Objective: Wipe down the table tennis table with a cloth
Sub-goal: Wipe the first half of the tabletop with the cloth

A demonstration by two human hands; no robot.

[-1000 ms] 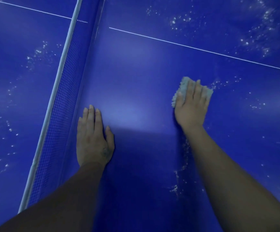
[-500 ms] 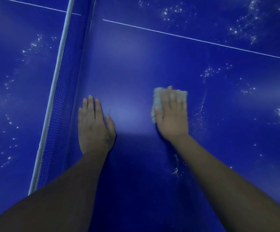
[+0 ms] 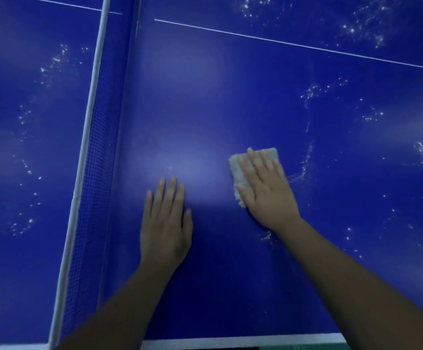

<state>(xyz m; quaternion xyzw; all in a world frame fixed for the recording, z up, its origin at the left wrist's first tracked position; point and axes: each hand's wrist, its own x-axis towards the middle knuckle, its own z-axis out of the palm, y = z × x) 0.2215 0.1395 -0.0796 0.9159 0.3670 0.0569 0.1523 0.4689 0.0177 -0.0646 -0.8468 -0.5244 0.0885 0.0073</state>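
The cloth [image 3: 237, 173], a small pale folded pad, lay on the blue desk [image 3: 205, 97] just to the 3 o'clock side of the view's centre. The right grip [image 3: 268, 195] was spread flat on top of it, fingers straight and pointing toward 12 o'clock. It pressed the cloth down and did not clutch it. The left grip [image 3: 166, 223], at about 7 o'clock from centre, lay flat with straight fingers on bare desk and held nothing. It looked like a brace.

Over the last second the cloth had slid toward 9 o'clock, closing the gap to the left grip. The two now sat near each other but apart. A thin streak of white specks [image 3: 306, 162] stood at the cloth's 3 o'clock, so that stroke had not fully lifted the residue there.

The patch between the grips and the net [image 3: 91, 173] at 9 o'clock looked smooth and glossy, probably already wiped. More specks were scattered from 1 o'clock round to 4 o'clock. There were more still beyond the white line [image 3: 281, 42] at 12 o'clock and on the far side of the net. By that showing the wiping was well short of done, and the next passes probably belonged out toward 3 o'clock.
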